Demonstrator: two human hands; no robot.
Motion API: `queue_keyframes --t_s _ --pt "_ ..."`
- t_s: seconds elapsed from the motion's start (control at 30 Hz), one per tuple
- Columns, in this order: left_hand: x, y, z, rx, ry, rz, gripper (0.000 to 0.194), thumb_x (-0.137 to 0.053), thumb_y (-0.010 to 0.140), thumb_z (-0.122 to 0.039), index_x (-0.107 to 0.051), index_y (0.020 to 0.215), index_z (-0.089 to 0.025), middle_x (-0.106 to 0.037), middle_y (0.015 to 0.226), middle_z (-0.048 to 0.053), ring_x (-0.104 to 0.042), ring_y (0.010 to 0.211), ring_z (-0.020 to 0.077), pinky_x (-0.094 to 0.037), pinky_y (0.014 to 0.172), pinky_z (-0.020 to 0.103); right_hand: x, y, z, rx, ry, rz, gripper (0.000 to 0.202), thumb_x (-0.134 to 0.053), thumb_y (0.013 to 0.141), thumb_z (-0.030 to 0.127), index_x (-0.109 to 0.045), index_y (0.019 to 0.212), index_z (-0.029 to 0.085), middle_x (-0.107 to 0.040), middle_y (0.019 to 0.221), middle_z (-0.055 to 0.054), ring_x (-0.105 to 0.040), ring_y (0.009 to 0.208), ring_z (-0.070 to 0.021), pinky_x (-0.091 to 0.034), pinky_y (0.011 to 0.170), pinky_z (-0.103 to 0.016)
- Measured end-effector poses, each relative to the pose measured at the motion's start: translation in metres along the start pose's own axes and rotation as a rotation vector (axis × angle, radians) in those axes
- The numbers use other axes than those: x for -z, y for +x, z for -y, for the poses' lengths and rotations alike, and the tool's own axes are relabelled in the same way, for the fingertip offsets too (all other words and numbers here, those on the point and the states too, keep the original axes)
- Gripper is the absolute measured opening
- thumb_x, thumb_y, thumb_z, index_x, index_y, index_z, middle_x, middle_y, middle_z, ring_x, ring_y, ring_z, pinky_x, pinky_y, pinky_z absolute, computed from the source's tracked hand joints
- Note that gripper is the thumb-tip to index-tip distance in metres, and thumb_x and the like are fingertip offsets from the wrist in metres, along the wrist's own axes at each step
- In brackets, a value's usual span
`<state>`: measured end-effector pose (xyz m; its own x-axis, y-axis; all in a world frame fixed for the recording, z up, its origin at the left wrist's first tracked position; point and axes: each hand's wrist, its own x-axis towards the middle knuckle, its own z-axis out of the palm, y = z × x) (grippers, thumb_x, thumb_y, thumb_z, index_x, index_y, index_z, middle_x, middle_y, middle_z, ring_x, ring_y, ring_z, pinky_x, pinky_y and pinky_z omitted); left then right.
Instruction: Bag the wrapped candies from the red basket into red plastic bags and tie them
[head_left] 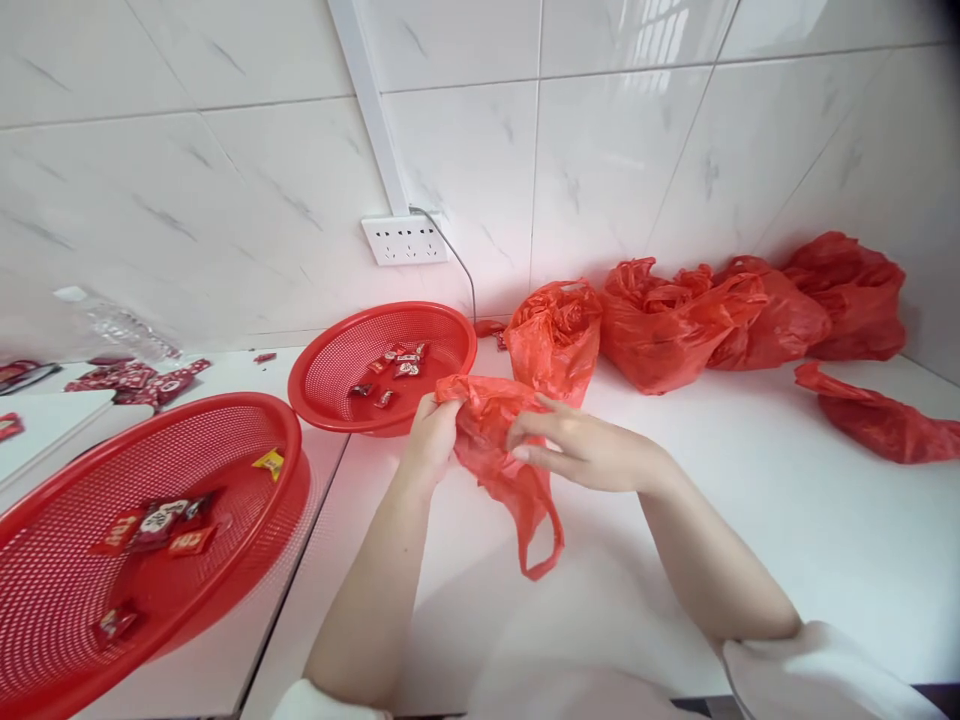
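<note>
An empty red plastic bag hangs between my two hands above the white counter. My left hand grips its upper left edge, close to the far red mesh basket. My right hand pinches the bag's right side, fingers pointing left. One looped handle dangles below, just above the counter. The far basket holds several small red wrapped candies.
A nearer red mesh basket at the left holds a few candies. Filled red bags line the tiled wall, one flat bag at the right. A wall socket and cable sit behind. More candies lie far left.
</note>
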<state>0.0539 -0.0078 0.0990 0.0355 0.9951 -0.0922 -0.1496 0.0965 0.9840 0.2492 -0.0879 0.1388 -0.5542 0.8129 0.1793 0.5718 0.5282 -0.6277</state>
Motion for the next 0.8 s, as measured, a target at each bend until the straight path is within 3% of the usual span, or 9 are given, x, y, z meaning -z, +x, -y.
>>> queue_keyframes --t_s 0.07,0.2,0.33,0.4,0.47,0.57,0.63,0.7,0.8 --pt "0.009 0.002 -0.006 -0.08 0.058 -0.051 0.021 -0.066 0.06 -0.035 -0.059 0.069 -0.017 -0.06 0.063 -0.001 -0.059 0.064 0.0162 -0.046 0.061 0.026 -0.007 0.005 -0.009 -0.112 -0.134 0.143 0.036 -0.031 0.1 0.041 -0.06 0.099 0.02 -0.067 0.082 -0.003 -0.062 0.084 -0.0206 -0.041 0.092 -0.042" --pt "0.037 0.002 -0.031 -0.183 0.322 -0.06 0.009 -0.06 0.063 -0.027 -0.06 0.066 -0.018 -0.057 0.059 -0.001 -0.056 0.062 0.0161 -0.042 0.054 0.024 -0.009 0.009 -0.033 -0.286 -0.42 0.227 0.039 -0.03 0.099 0.029 -0.064 0.083 0.018 -0.066 0.085 -0.008 -0.06 0.083 -0.0232 -0.039 0.083 -0.039" --pt "0.059 -0.005 -0.052 -0.17 0.788 -0.031 0.008 -0.05 0.064 -0.016 -0.049 0.056 -0.019 -0.044 0.051 -0.004 -0.043 0.051 0.0118 -0.03 0.047 0.023 -0.007 0.007 -0.044 -0.591 -0.481 0.168 0.034 -0.039 0.096 0.04 -0.066 0.099 0.02 -0.066 0.09 -0.01 -0.06 0.086 -0.0247 -0.039 0.08 -0.038" --pt "0.063 -0.011 -0.058 -0.153 0.965 0.045 0.004 -0.051 0.067 -0.017 -0.051 0.064 -0.019 -0.05 0.058 -0.004 -0.048 0.056 0.0128 -0.034 0.05 0.024 -0.007 0.006 -0.046 -0.658 -0.51 0.116 0.035 -0.047 0.092 0.045 -0.064 0.111 0.021 -0.062 0.104 -0.013 -0.058 0.098 -0.0276 -0.039 0.084 -0.041" --pt "0.063 -0.02 -0.063 -0.194 1.078 0.156 0.014 -0.058 0.071 -0.023 -0.058 0.084 -0.021 -0.063 0.083 -0.001 -0.059 0.075 0.0176 -0.044 0.062 0.027 -0.008 0.008 -0.046 -0.654 -0.559 0.082 0.032 -0.053 0.09 0.041 -0.066 0.11 0.021 -0.058 0.113 -0.015 -0.053 0.108 -0.0298 -0.039 0.087 -0.042" --pt "0.053 -0.041 -0.069 -0.458 1.158 0.188 0.041 -0.067 0.073 -0.034 -0.055 0.111 -0.024 -0.06 0.116 0.004 -0.058 0.107 0.023 -0.048 0.085 0.034 -0.012 0.012 -0.039 -0.582 -0.583 -0.038 0.024 -0.049 0.093 0.031 -0.069 0.098 0.018 -0.059 0.106 -0.013 -0.055 0.102 -0.0258 -0.04 0.085 -0.037" --pt "0.041 -0.059 -0.073 -0.675 1.129 0.215 0.023 -0.06 0.082 -0.03 -0.058 0.105 -0.024 -0.061 0.11 0.004 -0.058 0.105 0.02 -0.046 0.089 0.033 -0.015 0.015 -0.029 -0.486 -0.507 -0.153 0.026 -0.042 0.096 0.025 -0.067 0.091 0.017 -0.06 0.096 -0.01 -0.056 0.089 -0.0199 -0.041 0.078 -0.031" --pt "0.028 -0.076 -0.073 -0.789 1.073 0.372 0.009 -0.051 0.089 -0.023 -0.06 0.091 -0.023 -0.064 0.096 0.002 -0.06 0.091 0.0155 -0.046 0.084 0.028 -0.022 0.019 -0.019 -0.376 -0.33 -0.172 0.03 -0.037 0.097 0.024 -0.063 0.085 0.017 -0.06 0.086 -0.006 -0.055 0.076 -0.0156 -0.04 0.07 -0.027" --pt "0.01 -0.094 -0.065 -0.65 1.131 0.636 0.022 -0.043 0.089 -0.013 -0.061 0.091 -0.024 -0.067 0.089 -0.001 -0.062 0.08 0.0135 -0.045 0.071 0.025 -0.041 0.026 -0.012 -0.205 -0.088 0.033 0.022 -0.042 0.092 0.021 -0.059 0.079 0.018 -0.061 0.074 -0.001 -0.053 0.066 -0.0134 -0.04 0.068 -0.027"
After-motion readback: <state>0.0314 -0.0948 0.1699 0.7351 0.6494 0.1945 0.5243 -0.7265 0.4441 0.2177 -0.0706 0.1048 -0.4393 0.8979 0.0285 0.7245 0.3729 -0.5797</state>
